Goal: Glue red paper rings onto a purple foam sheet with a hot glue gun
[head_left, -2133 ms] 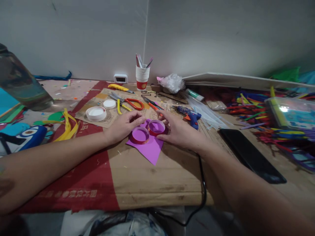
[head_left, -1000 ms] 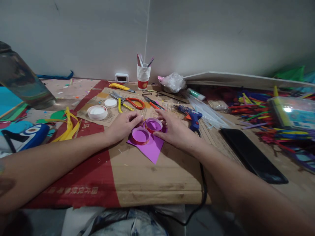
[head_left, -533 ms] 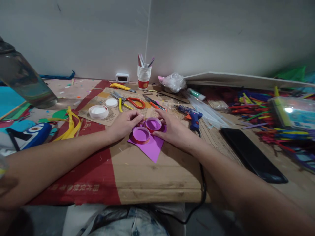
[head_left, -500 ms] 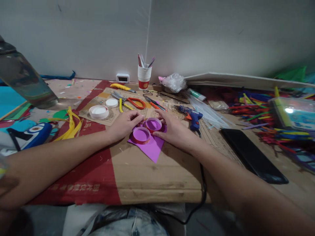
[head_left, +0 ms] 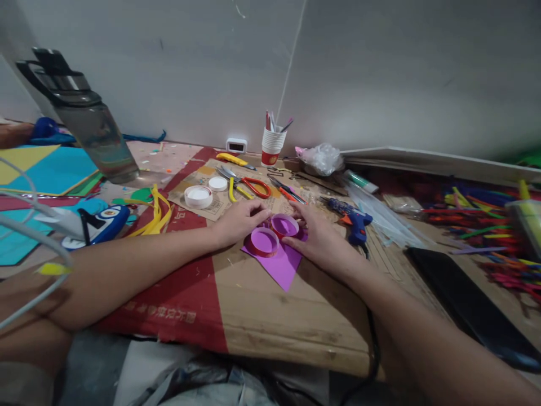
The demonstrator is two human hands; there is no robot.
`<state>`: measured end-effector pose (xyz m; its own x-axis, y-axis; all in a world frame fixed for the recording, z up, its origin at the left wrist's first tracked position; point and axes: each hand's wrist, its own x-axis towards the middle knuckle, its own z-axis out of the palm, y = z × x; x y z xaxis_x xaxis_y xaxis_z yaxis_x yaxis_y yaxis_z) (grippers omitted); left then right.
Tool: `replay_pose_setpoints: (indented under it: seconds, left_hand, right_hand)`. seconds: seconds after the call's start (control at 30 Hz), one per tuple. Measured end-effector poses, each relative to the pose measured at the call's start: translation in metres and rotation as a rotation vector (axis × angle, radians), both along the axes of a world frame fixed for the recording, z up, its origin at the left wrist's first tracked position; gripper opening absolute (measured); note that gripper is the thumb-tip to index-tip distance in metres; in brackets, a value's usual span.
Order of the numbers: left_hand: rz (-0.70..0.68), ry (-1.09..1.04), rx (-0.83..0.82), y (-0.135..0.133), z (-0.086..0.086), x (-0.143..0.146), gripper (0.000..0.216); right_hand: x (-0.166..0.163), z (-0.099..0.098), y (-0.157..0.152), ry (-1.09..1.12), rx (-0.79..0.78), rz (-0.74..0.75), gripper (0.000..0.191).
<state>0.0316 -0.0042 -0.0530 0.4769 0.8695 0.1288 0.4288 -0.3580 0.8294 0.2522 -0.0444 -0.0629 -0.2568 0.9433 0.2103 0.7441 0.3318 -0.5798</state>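
Observation:
A purple foam sheet (head_left: pixel 286 272) lies on the cardboard in front of me, one corner pointing toward me. Two short rings stand on it side by side, red outside and pale inside: a left ring (head_left: pixel 265 253) and a right ring (head_left: pixel 284 235). My right hand (head_left: pixel 320 235) curves round the right ring, thumb at its near side and fingers at its far side. Just behind the left ring is my left hand (head_left: pixel 240 223), its fingers bent and closed near the sheet's far edge. Whatever those fingertips hold is hidden.
Beyond my hands lie red-handled pliers (head_left: pixel 257 189), a yellow cutter (head_left: pixel 231 160), a white ring (head_left: pixel 198 197) and a white disc (head_left: pixel 218 184). A blue glue gun (head_left: pixel 358 225) and black phone (head_left: pixel 469 304) sit right. A water bottle (head_left: pixel 99 135) stands left. Another person's hand (head_left: pixel 16 135) shows far left.
The view has swung left, so everything sits farther right and another person's hand has come in at the left. My hands, the rings and the sheet keep nearly the same arrangement.

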Motion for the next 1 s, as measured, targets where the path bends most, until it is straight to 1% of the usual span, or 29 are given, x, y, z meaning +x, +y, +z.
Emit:
replay_pose_setpoints:
  seconds: [0.13,0.23,0.47,0.57,0.63,0.7,0.77,0.87,0.93,1.0]
  left_hand:
    - [0.019,0.013,0.017,-0.001,0.001,0.000,0.033]
    - [0.014,0.000,-0.001,-0.002,0.003,0.000,0.029]
    - [0.000,-0.052,-0.019,0.000,0.002,0.000,0.031]
    - [0.012,-0.116,-0.054,0.000,0.000,0.000,0.031]
    - [0.041,-0.173,-0.027,0.000,-0.001,-0.001,0.030]
    - [0.067,-0.198,0.055,-0.001,0.002,-0.004,0.030]
    - [0.095,-0.200,0.136,0.002,0.009,-0.010,0.030]
    - [0.198,-0.180,0.253,0.014,0.030,-0.034,0.030]
    - [0.289,-0.091,0.339,0.027,0.047,-0.059,0.028]
    - [0.314,0.061,0.318,0.040,0.060,-0.088,0.030]
  right_hand:
    - [0.000,-0.002,0.001,0.030,0.000,-0.008,0.078]
    - [0.000,-0.003,0.001,0.041,0.013,-0.009,0.079]
    - [-0.001,-0.001,0.000,0.060,-0.004,-0.026,0.078]
    - [-0.002,0.002,0.000,0.089,-0.018,-0.036,0.079]
    - [-0.002,0.005,0.001,0.088,-0.014,-0.044,0.081]
    - [-0.003,0.009,0.003,0.078,0.019,-0.052,0.079]
    - [-0.004,0.014,0.007,0.068,0.062,-0.059,0.076]
    - [-0.008,0.022,0.016,0.028,0.101,-0.066,0.073]
    - [-0.013,0.027,0.024,-0.005,0.109,-0.064,0.072]
    - [-0.019,0.029,0.035,-0.032,0.105,-0.056,0.072]
